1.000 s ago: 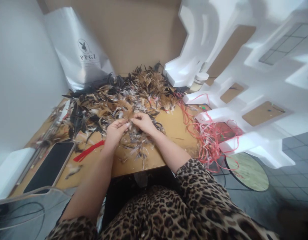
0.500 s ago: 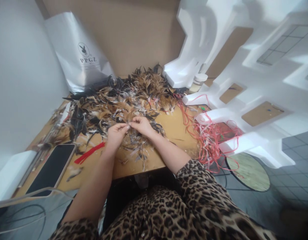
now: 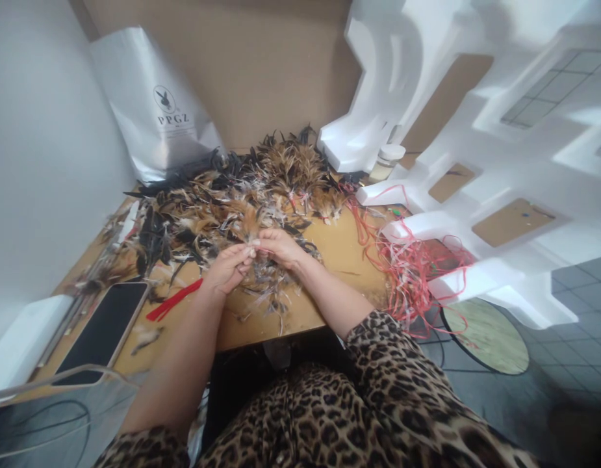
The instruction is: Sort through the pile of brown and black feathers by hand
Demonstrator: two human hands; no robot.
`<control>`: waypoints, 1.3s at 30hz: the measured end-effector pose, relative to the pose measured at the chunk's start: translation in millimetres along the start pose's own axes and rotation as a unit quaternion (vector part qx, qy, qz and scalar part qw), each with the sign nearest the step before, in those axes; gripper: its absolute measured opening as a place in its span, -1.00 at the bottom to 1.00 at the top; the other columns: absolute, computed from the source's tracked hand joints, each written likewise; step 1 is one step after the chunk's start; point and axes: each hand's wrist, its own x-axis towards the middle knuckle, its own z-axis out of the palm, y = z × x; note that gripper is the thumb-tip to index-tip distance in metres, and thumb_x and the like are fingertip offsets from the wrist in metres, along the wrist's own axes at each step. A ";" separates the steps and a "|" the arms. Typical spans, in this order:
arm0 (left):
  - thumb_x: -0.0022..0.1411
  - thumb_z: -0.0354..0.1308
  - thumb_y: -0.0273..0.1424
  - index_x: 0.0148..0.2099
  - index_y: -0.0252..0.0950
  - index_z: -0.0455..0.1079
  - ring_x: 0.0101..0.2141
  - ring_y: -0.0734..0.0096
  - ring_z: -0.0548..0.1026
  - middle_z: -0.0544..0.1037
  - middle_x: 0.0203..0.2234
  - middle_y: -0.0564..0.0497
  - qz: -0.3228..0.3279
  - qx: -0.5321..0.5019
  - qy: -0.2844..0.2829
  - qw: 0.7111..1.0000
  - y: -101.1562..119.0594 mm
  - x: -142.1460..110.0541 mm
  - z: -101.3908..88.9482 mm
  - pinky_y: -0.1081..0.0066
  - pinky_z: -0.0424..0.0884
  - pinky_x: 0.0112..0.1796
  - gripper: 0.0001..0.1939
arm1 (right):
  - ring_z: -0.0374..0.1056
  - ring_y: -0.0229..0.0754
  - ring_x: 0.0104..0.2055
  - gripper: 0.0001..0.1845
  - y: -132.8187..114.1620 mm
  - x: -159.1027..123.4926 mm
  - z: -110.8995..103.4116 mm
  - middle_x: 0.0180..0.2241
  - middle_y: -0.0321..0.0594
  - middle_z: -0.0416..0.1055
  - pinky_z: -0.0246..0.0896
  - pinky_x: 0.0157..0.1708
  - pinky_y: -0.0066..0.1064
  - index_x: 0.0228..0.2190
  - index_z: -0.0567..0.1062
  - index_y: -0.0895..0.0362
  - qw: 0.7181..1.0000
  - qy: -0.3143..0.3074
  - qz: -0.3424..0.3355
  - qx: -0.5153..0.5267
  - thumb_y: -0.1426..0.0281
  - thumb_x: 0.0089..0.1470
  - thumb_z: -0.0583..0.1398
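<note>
My left hand [image 3: 232,265] and my right hand [image 3: 277,247] meet over the near part of the table, fingertips pinched together. Between them they hold a small bunch of brown feathers [image 3: 250,224], whose tips fan out upward, away from me. The quill ends are mostly covered by my fingers. Behind and around my hands spreads a large heap of brown and black feathers [image 3: 197,205]. Greyish feather scraps [image 3: 268,292] lie on the table just below my hands. Left of my left wrist rests a bundle of red strips [image 3: 173,300].
A phone [image 3: 102,331] lies at the left beside a white box [image 3: 22,344]. Behind the heap stands a silver bag [image 3: 158,117]. White foam pieces [image 3: 412,227], a lidded jar [image 3: 386,162] and tangled red-pink ribbon [image 3: 407,273] take up the right side.
My left fingers have curled further in at the quill ends of the feather bunch. Both hands have stayed close together in nearly the same spot.
</note>
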 end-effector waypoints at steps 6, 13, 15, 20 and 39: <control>-0.17 0.37 -0.34 -0.38 -0.37 0.48 -0.66 0.64 0.30 0.45 -0.67 0.06 0.061 0.140 0.131 0.980 -4.9 4.4 3.8 0.59 0.15 -0.60 -0.73 | -0.01 -0.46 -0.68 -0.72 -0.2 0.3 -2.1 -0.73 -0.49 0.21 -0.16 -0.62 -0.55 -0.54 0.38 0.19 0.988 0.118 -0.009 -0.098 0.27 -0.26 0.29; -0.19 0.37 -0.31 -0.38 -0.36 0.44 -0.68 0.63 0.30 0.47 -0.67 0.07 0.090 0.180 0.153 0.968 -11.0 7.9 0.5 0.57 0.17 -0.60 -0.69 | 0.04 -0.45 -0.62 -0.73 1.5 1.4 -1.4 -0.67 -0.48 0.23 -0.06 -0.54 -0.55 -0.54 0.39 0.20 0.980 0.138 -0.023 -0.139 0.28 -0.28 0.28; -0.20 0.37 -0.30 -0.40 -0.36 0.43 -0.68 0.63 0.30 0.46 -0.67 0.07 0.090 0.181 0.149 0.968 -12.4 9.1 -0.3 0.58 0.17 -0.60 -0.69 | 0.08 -0.45 -0.61 -0.73 2.5 2.0 -0.8 -0.65 -0.46 0.27 -0.03 -0.53 -0.55 -0.54 0.40 0.21 0.981 0.140 -0.021 -0.132 0.29 -0.29 0.29; -0.19 0.38 -0.33 -0.43 -0.38 0.43 -0.65 0.63 0.32 0.51 -0.63 0.03 0.088 0.182 0.140 0.969 -12.2 9.0 0.2 0.59 0.17 -0.60 -0.72 | 0.15 -0.43 -0.58 -0.73 2.0 1.8 -0.1 -0.65 -0.42 0.32 0.03 -0.49 -0.54 -0.58 0.40 0.21 0.987 0.123 -0.013 -0.104 0.28 -0.31 0.30; -0.11 0.34 -0.24 -0.25 -0.38 0.49 -0.52 0.58 0.45 0.59 -0.36 -0.11 0.069 0.153 0.105 0.980 -9.4 7.0 -3.0 0.58 0.27 -0.54 -0.62 | 0.11 -0.41 -0.57 -0.81 -48.0 -3.3 -101.6 -0.63 -0.39 0.28 0.02 -0.48 -0.54 -0.60 0.40 0.20 0.881 0.356 -0.152 -0.271 0.31 -0.20 0.21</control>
